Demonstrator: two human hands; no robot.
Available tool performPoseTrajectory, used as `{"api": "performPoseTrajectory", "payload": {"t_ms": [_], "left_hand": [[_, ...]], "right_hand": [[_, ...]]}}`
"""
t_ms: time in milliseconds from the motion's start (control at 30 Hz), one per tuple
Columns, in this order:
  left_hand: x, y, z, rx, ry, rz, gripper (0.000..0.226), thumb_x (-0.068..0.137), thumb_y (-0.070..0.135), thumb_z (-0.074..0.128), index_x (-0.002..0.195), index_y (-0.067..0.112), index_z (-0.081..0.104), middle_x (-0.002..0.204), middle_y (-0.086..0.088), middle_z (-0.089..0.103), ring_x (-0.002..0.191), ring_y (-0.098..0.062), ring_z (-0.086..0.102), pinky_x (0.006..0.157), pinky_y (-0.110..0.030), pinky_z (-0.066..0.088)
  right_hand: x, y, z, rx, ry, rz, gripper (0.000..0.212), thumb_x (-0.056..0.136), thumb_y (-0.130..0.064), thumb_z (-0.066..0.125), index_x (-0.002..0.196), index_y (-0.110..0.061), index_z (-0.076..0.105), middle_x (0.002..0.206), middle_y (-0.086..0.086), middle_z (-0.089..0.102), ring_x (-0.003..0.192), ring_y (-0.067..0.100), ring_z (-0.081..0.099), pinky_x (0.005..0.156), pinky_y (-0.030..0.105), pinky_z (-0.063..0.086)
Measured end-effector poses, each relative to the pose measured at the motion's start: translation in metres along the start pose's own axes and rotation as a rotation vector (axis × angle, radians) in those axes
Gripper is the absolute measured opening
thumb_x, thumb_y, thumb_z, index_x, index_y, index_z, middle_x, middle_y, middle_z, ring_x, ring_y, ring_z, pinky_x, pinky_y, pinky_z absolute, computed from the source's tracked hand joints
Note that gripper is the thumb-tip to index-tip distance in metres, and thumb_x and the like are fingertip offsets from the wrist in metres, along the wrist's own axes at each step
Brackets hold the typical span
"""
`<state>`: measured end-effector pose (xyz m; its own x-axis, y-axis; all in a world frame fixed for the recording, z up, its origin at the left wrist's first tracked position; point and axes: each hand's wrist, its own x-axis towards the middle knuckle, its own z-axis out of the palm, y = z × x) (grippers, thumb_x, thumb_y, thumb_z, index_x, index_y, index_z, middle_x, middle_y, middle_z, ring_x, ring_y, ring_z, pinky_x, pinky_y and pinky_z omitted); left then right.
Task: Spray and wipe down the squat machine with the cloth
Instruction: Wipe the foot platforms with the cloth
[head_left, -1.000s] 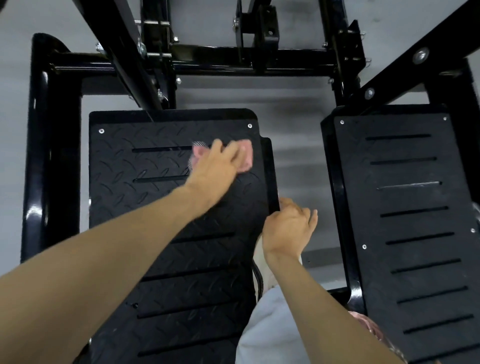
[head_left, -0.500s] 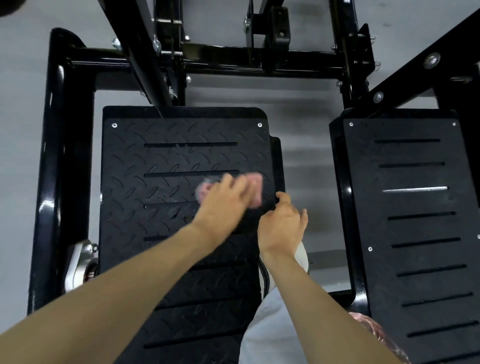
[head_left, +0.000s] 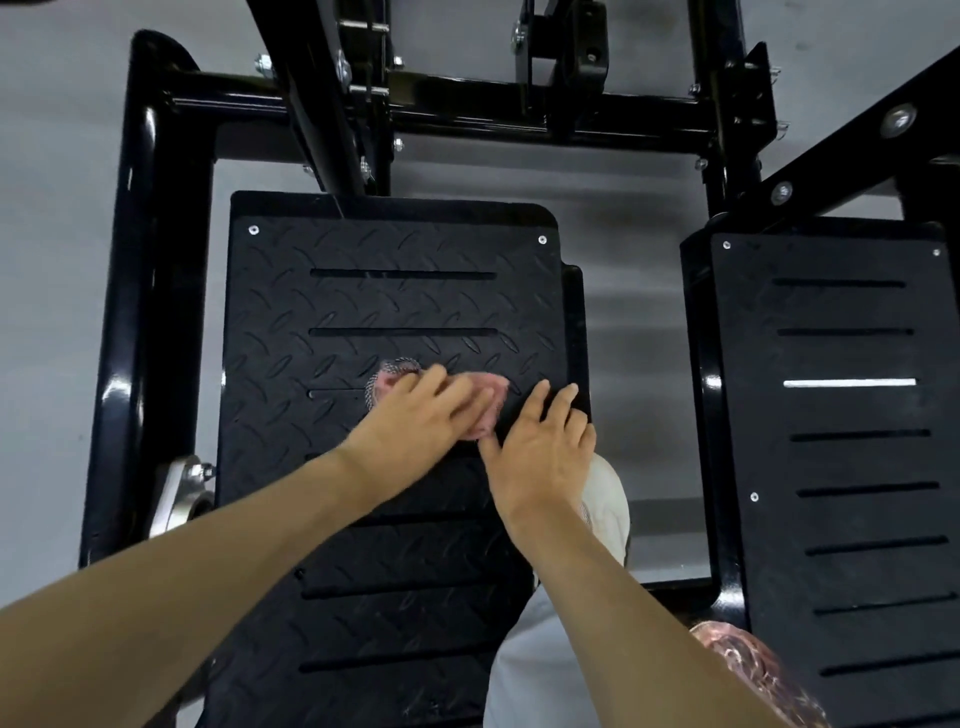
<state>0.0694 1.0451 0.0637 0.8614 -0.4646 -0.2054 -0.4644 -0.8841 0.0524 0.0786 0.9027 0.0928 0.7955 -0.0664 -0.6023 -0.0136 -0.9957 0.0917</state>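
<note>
Left hand (head_left: 421, 421) flat on pink cloth (head_left: 387, 382), drawn down from footplate (head_left: 395, 301) top to middle; right hand (head_left: 543, 449) spread, empty, bracing edge; lower half likely unwiped.

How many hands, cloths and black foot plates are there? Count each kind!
Hands: 2
Cloth: 1
Foot plates: 2
Total: 5
</note>
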Motion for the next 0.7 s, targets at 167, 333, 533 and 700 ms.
{"api": "performPoseTrajectory", "payload": {"t_ms": [167, 333, 533, 700], "left_hand": [[-0.021, -0.051, 0.002, -0.094, 0.063, -0.487, 0.082, 0.073, -0.009, 0.065, 0.144, 0.015, 0.03, 0.121, -0.022, 0.045, 0.099, -0.036, 0.045, 0.083, -0.046, 0.046], [-0.013, -0.037, -0.007, -0.093, -0.036, -0.645, 0.079, 0.083, 0.0, 0.052, 0.151, 0.011, 0.012, 0.124, -0.02, 0.035, 0.106, -0.032, 0.039, 0.089, -0.039, 0.04], [-0.029, -0.048, 0.006, 0.149, -0.083, 0.031, 0.087, 0.078, 0.008, 0.065, 0.15, 0.016, 0.018, 0.124, -0.01, 0.038, 0.105, -0.027, 0.044, 0.089, -0.041, 0.047], [-0.033, -0.078, -0.003, -0.034, -0.073, -0.684, 0.083, 0.077, 0.001, 0.063, 0.148, 0.015, 0.022, 0.12, -0.017, 0.039, 0.106, -0.032, 0.041, 0.085, -0.039, 0.044]], "right_hand": [[0.0, 0.0, 0.004, 0.007, -0.004, 0.007, 0.098, 0.089, -0.069, 0.036, 0.152, -0.007, -0.006, 0.157, 0.022, -0.002, 0.14, 0.035, 0.019, 0.118, 0.047, 0.016], [-0.003, -0.002, 0.008, 0.013, -0.001, 0.027, 0.107, 0.083, -0.077, 0.035, 0.151, -0.006, -0.009, 0.157, 0.022, -0.005, 0.143, 0.035, 0.012, 0.119, 0.049, 0.01], [0.0, -0.012, 0.008, -0.05, -0.032, 0.079, 0.113, 0.081, -0.079, 0.034, 0.15, -0.003, -0.012, 0.156, 0.025, -0.008, 0.145, 0.037, 0.009, 0.116, 0.056, -0.002], [0.0, -0.017, 0.008, -0.077, -0.039, 0.1, 0.113, 0.082, -0.078, 0.035, 0.149, -0.001, -0.013, 0.156, 0.028, -0.007, 0.145, 0.039, 0.008, 0.115, 0.057, -0.002]]}}
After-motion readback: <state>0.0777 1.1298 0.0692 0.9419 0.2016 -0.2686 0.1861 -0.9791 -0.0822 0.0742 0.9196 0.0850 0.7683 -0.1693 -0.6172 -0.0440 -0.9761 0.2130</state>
